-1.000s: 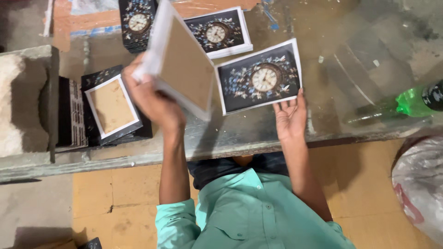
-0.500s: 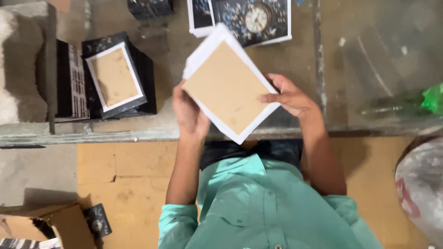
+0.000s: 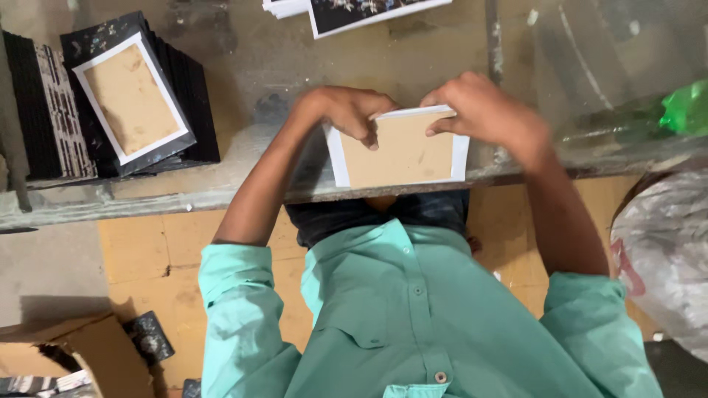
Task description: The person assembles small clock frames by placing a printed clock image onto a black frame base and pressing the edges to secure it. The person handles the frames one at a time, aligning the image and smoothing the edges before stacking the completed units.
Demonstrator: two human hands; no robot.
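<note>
Seen from the head camera, a person in a green button shirt (image 3: 413, 317) leans over a grey bench (image 3: 243, 66), both hands on a flat panel (image 3: 402, 151) with a brown cardboard back and a white border. The panel lies back-up at the near edge of the bench, directly in front of the person's chest.

The left hand (image 3: 346, 110) comes in from the left with the forearm angled up across the bench edge, wrist bent, fingers curled down over the panel's top left corner. Its grip is closed on that corner, fingertips pressing the brown face.

The right hand (image 3: 483, 110) arches over the top right corner, knuckles raised, fingers hooked along the upper edge and thumb side pressing the face. Its grip is likewise pinching the panel.

To the left on the bench, a stack of dark frames (image 3: 140, 96) sits with 1 brown-backed, white-bordered panel on top, tilted, beside upright dark frames (image 3: 44, 103). At the far edge, 1 printed card (image 3: 369, 9) with a white border pokes into view. A green plastic bottle (image 3: 682, 107) lies at the right. A crumpled plastic bag (image 3: 660, 258) sits below right, and an open cardboard box (image 3: 66, 354) rests on the floor at lower left.
</note>
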